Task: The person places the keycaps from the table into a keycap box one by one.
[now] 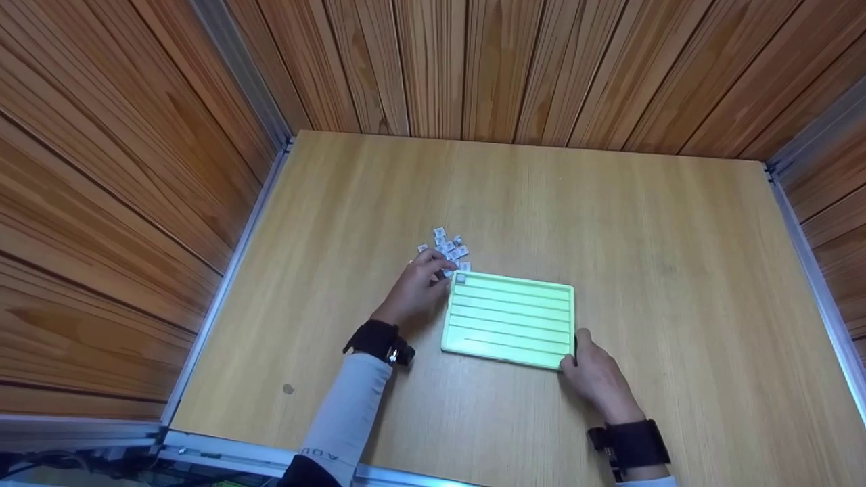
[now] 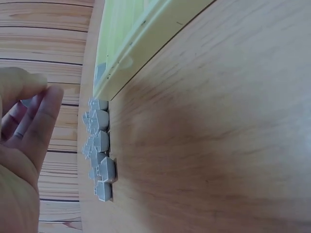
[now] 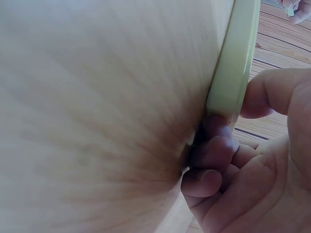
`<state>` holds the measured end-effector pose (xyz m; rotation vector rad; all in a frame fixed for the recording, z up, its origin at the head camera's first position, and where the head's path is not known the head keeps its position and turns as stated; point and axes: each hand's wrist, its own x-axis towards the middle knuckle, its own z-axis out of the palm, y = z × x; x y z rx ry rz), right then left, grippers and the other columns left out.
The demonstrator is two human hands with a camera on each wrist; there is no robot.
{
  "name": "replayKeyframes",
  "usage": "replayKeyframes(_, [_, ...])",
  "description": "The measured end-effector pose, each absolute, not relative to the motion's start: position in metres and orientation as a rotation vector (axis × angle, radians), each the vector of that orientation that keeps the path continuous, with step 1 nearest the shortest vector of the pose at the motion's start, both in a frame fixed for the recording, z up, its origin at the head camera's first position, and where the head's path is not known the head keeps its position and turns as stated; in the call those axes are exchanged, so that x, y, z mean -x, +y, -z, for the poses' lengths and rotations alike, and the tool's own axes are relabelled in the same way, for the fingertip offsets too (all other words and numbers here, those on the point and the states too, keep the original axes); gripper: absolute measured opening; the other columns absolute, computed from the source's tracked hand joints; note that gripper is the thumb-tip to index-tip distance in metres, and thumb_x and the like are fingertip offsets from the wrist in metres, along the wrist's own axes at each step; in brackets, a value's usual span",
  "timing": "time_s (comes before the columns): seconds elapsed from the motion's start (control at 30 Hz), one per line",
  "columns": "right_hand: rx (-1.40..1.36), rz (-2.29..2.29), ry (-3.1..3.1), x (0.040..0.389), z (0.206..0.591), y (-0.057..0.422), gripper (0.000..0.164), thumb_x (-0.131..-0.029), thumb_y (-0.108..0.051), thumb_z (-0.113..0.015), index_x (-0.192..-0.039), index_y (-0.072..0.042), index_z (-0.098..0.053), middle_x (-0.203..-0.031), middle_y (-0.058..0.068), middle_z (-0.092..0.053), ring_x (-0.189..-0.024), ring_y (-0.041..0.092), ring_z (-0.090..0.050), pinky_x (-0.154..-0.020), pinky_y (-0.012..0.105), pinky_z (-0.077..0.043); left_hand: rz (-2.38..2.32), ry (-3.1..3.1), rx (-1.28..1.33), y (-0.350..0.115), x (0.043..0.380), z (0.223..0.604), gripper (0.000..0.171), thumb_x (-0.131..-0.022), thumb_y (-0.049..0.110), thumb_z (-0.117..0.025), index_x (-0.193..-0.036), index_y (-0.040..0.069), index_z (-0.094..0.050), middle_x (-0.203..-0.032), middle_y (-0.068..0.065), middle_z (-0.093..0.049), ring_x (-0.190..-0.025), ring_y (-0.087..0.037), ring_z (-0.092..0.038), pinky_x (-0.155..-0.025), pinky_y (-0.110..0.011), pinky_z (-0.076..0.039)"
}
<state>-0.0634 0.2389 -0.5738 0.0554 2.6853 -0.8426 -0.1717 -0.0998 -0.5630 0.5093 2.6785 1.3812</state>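
Observation:
A light green tray (image 1: 509,321) with raised parallel ridges lies on the table. One small grey tile (image 1: 461,278) sits in its top left corner. My right hand (image 1: 599,379) grips the tray's lower right corner, thumb on the upper side and fingers curled by the underside, as the right wrist view shows. Just left of the tray's upper corner, my left hand (image 1: 416,284) pinches a small pale tile (image 3: 290,10) between thumb and fingers, mostly hidden by them. Several loose grey-white tiles (image 1: 448,247) lie in a cluster beyond that hand; their printed marks are too small to read.
The wooden table (image 1: 325,270) has a metal rail (image 1: 230,450) along its front edge. Plank walls (image 1: 514,74) stand at the back and both sides. A dark spot (image 1: 288,389) marks the table at the front left.

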Motion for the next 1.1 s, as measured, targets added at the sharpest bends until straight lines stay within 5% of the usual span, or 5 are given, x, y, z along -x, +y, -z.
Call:
replayKeyframes(0.37, [-0.038,0.862,2.708,0.062,0.572,0.24,0.024,-0.092,-0.009,-0.053,-0.112,0.001,-0.044,-0.075,0.004,-0.041,-0.064,0.02,-0.043,-0.053,0.032,-0.035,-1.258,2.76,-0.572,-0.085,0.174,0.563,0.013,-0.095,0.013,-0.071,-0.106,0.008,-0.067,-0.103,-0.001,-0.058,-0.087,-0.013,-0.056,-0.073,-0.025,-0.049])
replayKeyframes(1.1, [-0.03,0.868,2.698,0.063,0.573,0.24,0.027,-0.092,-0.009,-0.054,-0.115,0.002,-0.043,-0.075,0.003,-0.04,-0.063,0.02,-0.043,-0.053,0.032,-0.034,-1.017,2.763,-0.624,-0.065,0.185,0.558,0.018,-0.099,0.012,-0.064,-0.115,0.007,-0.071,-0.114,-0.001,-0.06,-0.103,-0.014,-0.059,-0.088,-0.028,-0.052])
